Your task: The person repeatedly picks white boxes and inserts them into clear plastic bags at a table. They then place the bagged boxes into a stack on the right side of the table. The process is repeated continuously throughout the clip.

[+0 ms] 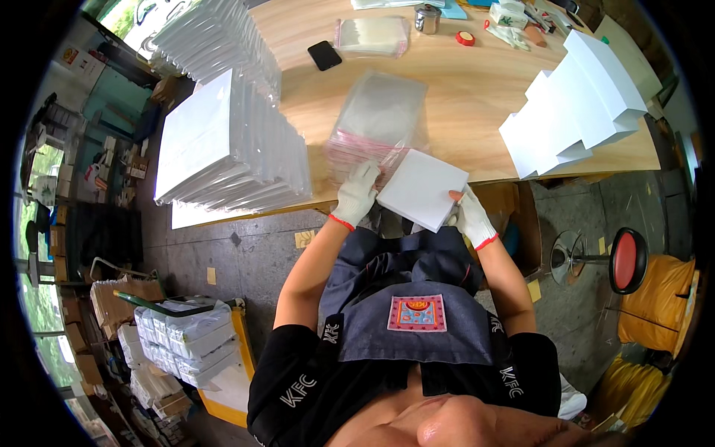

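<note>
My right hand [472,216], in a white knit glove with a red cuff, grips a flat white square block [422,188] by its right corner. A bare thumb tip shows on top of it; whether it is a box or a pad of sheets I cannot tell. My left hand [357,195], gloved alike, has its fingers curled at the near, pink-edged end of a pile of clear plastic bags [383,112]. They seem to pinch a bag's edge there. The white block's left corner lies close beside those fingers, over the table's front edge.
Tall stacks of plastic-wrapped white blocks [246,153] stand at left on the wooden table [462,97]. Staggered white blocks [573,104] stand at right. Farther back are a black phone [325,56], more bags [371,36], a metal cup [427,18] and a red tape roll [465,39].
</note>
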Demonstrator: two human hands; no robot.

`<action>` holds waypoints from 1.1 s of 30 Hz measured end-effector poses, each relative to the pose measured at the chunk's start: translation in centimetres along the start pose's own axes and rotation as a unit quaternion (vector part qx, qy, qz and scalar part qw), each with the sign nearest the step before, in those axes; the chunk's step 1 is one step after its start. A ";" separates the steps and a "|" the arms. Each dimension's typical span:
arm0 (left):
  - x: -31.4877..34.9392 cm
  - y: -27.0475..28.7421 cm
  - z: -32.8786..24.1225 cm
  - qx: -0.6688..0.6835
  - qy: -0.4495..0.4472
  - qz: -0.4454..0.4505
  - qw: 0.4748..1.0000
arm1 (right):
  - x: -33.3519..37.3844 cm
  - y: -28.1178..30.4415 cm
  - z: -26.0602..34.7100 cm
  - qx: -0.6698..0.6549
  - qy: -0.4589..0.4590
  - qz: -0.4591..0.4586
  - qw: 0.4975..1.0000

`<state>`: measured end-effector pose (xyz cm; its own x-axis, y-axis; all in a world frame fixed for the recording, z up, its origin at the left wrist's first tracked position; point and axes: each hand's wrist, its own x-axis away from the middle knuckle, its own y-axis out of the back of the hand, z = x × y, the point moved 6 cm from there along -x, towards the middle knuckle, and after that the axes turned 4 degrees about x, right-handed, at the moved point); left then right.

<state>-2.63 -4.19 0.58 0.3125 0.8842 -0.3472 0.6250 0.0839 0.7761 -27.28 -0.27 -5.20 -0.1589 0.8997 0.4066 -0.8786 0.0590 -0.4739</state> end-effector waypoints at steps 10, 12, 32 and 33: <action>0.4 1.3 -0.2 -0.099 0.027 -0.005 0.995 | -0.3 -0.4 0.1 -0.052 -0.016 0.005 0.998; 0.6 1.5 -0.1 -0.089 0.030 0.000 0.996 | -0.1 -0.9 0.0 -0.060 -0.029 -0.016 0.998; 1.2 2.4 0.1 0.027 0.046 -0.015 0.998 | -0.3 -1.2 -1.8 -0.110 0.020 -0.005 0.994; 1.2 2.4 0.0 0.018 0.058 -0.009 0.998 | -0.3 -1.1 -2.0 -0.112 0.023 -0.005 0.993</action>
<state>-0.76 -2.97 1.99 0.2179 0.9300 -0.2960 0.6553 0.0854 0.7506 -25.37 0.21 -6.34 -0.1261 0.9171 0.3782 -0.7568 0.1576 -0.6344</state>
